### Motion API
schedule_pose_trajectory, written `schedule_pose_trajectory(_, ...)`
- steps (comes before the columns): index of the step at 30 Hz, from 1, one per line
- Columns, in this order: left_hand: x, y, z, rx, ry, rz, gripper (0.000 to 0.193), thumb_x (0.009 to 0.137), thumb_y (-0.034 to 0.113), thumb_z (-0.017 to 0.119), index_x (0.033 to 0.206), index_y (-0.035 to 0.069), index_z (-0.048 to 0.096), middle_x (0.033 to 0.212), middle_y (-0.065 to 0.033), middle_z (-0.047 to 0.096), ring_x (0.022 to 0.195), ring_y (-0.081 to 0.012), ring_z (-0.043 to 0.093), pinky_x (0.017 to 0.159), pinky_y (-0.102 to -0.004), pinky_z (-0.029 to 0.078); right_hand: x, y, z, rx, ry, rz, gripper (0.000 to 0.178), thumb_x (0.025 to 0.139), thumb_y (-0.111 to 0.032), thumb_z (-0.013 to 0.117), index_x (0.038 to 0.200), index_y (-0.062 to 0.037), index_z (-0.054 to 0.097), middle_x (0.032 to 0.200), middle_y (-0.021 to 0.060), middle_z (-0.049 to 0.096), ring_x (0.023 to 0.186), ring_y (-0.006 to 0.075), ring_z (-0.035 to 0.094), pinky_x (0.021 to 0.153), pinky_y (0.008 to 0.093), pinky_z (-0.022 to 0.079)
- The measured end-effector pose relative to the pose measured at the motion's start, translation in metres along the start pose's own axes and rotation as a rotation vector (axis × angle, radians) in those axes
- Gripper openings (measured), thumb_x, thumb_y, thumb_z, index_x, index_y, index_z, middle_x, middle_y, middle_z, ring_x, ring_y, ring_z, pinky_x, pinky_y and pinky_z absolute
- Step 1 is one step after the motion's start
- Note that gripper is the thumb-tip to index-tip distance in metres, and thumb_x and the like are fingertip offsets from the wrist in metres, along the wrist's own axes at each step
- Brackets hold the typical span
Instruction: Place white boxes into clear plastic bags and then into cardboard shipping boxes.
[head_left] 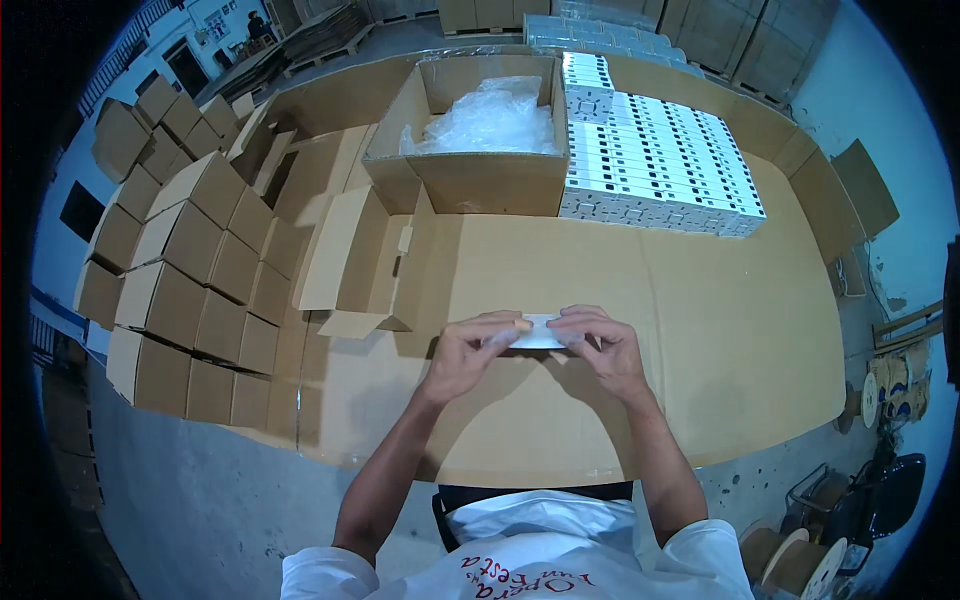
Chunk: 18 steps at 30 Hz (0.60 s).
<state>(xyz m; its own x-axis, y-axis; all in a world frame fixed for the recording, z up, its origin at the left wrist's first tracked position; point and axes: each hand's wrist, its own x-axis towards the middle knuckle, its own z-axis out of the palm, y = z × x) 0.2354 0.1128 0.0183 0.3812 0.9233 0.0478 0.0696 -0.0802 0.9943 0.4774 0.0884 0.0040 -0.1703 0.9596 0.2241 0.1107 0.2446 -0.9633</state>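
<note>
On the near side lies a grey floor point(250, 490), then a brown cardboard surface point(740, 330). Over its middle, the left hand point(466, 354) and the right hand point(611, 352) pinch a small white piece point(538, 336) at its two ends. Its long axis runs left to right; which end is the front, I cannot tell. Farther stand an open carton point(490, 188) and, to its right, white boxes point(655, 165); behind, at far left, cardboard sheets point(325, 38) are piled.

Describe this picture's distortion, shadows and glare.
Head view: fisheye bending curves the cardboard-covered table's edges, with black corners; head view: soft shadows lie below the left hand and right hand; head view: bright highlights on the clear plastic, little detail on the white piece.
</note>
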Motion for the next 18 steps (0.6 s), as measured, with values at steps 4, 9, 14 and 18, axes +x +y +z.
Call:
schedule_pose_trajectory(4, 0.023, 0.002, 0.001, 0.075, 0.076, -0.256, 0.031, 0.099, 0.024, 0.064, 0.105, -0.005, 0.073, 0.111, -0.0143, 0.070, 0.101, -0.0201, 0.067, 0.085, -0.0372, 0.058, 0.022, -0.013, 0.010, 0.228, 0.189, 0.139, 0.030, 0.089, 0.000, 0.069, 0.119, -0.0012, 0.068, 0.101, 0.0124, 0.070, 0.096, 0.0140, 0.065, 0.082, 0.0285, 0.053)
schedule_pose_trajectory(9, 0.040, -0.014, 0.006, -0.449, 0.152, -0.316, 0.043, 0.100, 0.032, 0.061, 0.108, -0.010, 0.067, 0.096, -0.0147, 0.070, 0.081, -0.0175, 0.068, 0.072, -0.0285, 0.061, 0.034, -0.012, 0.010, 0.046, 0.256, -0.061, 0.031, 0.092, 0.002, 0.064, 0.123, -0.0033, 0.066, 0.102, 0.0119, 0.071, 0.095, 0.0170, 0.067, 0.083, 0.0309, 0.053)
schedule_pose_trajectory(14, 0.046, -0.009, 0.008, -0.518, 0.146, -0.346, 0.043, 0.102, 0.032, 0.058, 0.116, -0.008, 0.064, 0.103, -0.0148, 0.068, 0.088, -0.0192, 0.068, 0.074, -0.0314, 0.063, 0.043, -0.008, -0.007, -0.157, 0.064, -0.238, 0.023, 0.093, 0.002, 0.058, 0.112, -0.0031, 0.071, 0.101, 0.0113, 0.071, 0.092, 0.0202, 0.068, 0.083, 0.0327, 0.053)
schedule_pose_trajectory(18, 0.046, -0.011, 0.005, -0.542, 0.091, -0.303, 0.043, 0.105, 0.027, 0.052, 0.138, 0.000, 0.052, 0.119, -0.0174, 0.064, 0.102, -0.0223, 0.067, 0.079, -0.0359, 0.063, 0.046, -0.015, -0.007, -0.143, 0.028, 0.004, 0.021, 0.090, 0.004, 0.061, 0.106, -0.0021, 0.073, 0.100, 0.0113, 0.071, 0.089, 0.0190, 0.068, 0.079, 0.0320, 0.054)
